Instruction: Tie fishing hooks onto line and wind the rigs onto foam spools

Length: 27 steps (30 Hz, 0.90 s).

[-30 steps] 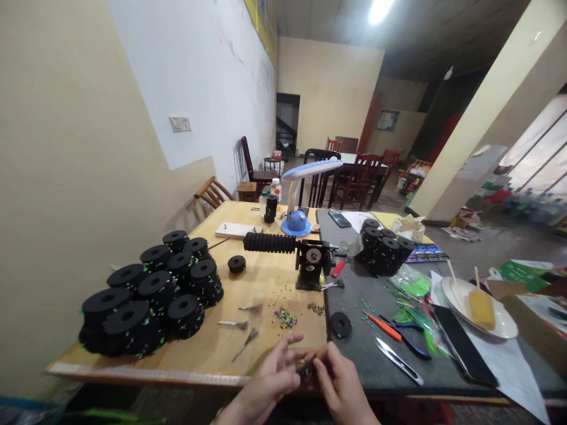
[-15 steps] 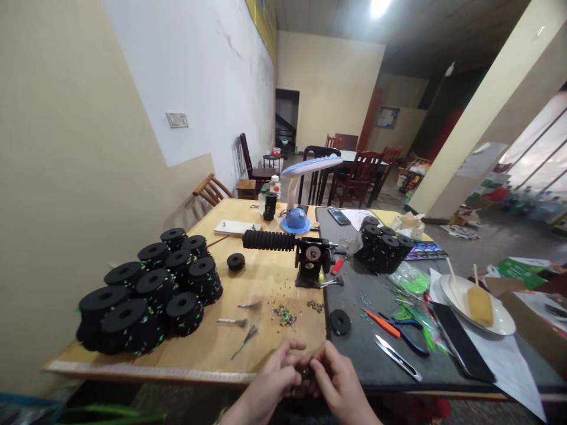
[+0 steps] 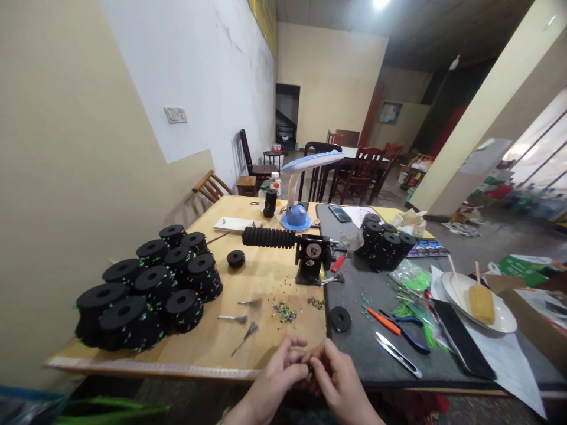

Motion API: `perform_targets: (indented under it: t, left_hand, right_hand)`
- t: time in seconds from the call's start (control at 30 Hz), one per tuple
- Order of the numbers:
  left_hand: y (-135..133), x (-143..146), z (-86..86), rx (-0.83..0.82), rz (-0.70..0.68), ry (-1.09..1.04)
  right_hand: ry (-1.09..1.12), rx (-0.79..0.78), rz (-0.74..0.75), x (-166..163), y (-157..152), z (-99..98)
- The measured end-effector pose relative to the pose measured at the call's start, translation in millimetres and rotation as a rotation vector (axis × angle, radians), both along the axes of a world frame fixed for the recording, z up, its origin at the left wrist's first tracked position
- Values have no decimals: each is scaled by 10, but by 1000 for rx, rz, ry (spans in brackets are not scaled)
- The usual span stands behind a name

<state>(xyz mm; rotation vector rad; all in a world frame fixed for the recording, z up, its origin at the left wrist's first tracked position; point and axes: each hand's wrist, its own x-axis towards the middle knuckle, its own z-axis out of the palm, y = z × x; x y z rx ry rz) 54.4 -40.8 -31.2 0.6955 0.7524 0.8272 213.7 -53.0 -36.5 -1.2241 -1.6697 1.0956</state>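
Note:
My left hand [image 3: 283,372] and my right hand [image 3: 333,372] meet at the table's front edge, fingertips pinched together. Between them is a tiny dark piece, too small and too covered by the fingers to name. Just beyond lie a scatter of small coloured beads [image 3: 284,311] and a little heap of dark metallic bits [image 3: 316,303]. A black foam disc [image 3: 341,319] rests on the grey mat, right of my hands. To the left, several small grey-tipped brushes [image 3: 245,337] lie on the wood.
Stacks of black foam discs [image 3: 153,280] fill the table's left side; more discs [image 3: 384,243] stand back right. A black clamp device [image 3: 312,257] carries a ribbed black roll. Right are a blue lamp [image 3: 296,217], orange-handled tool [image 3: 384,322], tweezers [image 3: 398,355], pliers [image 3: 414,337] and plate [image 3: 505,316].
The view has shifted very slightly. My fingers have moved a little around the small dark piece; both hands stay together at the table edge.

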Motion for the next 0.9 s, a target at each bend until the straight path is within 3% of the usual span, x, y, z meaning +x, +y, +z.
perform_targets:
  t: [0.53,0.9]
  left_hand:
    - [-5,3,-84,154,-6,11]
    - [-29,-37,-138,79,83,101]
  right_hand:
    - [-74,68,33,-47,-22,-6]
    - [33,-33,-43,-77,8,-44]
